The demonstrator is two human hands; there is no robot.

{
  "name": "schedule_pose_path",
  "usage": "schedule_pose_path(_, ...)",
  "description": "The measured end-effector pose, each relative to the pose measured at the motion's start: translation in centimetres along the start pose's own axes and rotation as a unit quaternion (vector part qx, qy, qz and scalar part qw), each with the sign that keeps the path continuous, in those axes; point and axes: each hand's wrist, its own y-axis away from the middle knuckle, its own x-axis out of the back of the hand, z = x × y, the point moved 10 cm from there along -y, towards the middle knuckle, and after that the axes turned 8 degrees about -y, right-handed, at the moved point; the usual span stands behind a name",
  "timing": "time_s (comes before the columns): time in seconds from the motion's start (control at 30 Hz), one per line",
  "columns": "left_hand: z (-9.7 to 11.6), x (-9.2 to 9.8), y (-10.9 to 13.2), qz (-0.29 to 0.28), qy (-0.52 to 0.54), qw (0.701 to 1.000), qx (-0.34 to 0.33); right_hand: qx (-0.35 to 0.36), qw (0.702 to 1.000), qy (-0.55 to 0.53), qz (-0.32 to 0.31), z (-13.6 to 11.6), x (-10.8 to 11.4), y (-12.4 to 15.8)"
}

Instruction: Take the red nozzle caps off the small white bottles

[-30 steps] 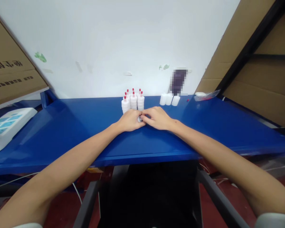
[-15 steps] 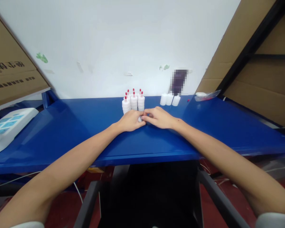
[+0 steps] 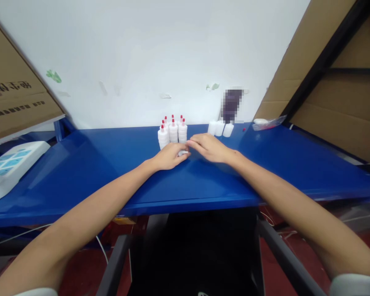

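holding a small white bottle (image 3: 183, 153) on the blue table (image 3: 95, 164): left hand (image 3: 168, 158) fingers curl and pinch it. right hand (image 3: 209, 149) fingertips pressed together just above; can't tell if they pinch anything. red-capped bottles (image 3: 172, 131) just behind. looks like mid-fitting, needs a steady grip.

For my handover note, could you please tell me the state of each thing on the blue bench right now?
Red-capped bottles: upright, capped, clustered.
Plain white bottles: upright, no red caps.
White item: gripped by left hand.
Right hand: fingers curled; contents unclear.
Plastic bag: lying flat.
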Motion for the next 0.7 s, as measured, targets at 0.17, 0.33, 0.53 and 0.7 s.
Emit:
schedule_pose_path(0.17, 0.3, 0.0, 0.1, -0.016, -0.03, 0.999, 0.011, -0.11, 0.993, 0.031, -0.011, 3.8, 1.9, 0.9)
schedule_pose_path(0.33, 0.5, 0.1, 0.1, -0.02, -0.034, 0.999, 0.014, -0.223, 0.965, 0.093, -0.098, 7.3, 2.1, 2.4)
schedule_pose_path(0.53, 0.4, 0.1, 0.0, -0.02, -0.042, 0.999, 0.015, -0.245, 0.955, 0.085, -0.143, 7.5, 1.9, 2.8)
schedule_pose_path(0.7, 0.4, 0.1, 0.1, -0.024, -0.046, 0.998, 0.019, -0.258, 0.951, 0.059, -0.159, 7.8, 1.3, 3.0)
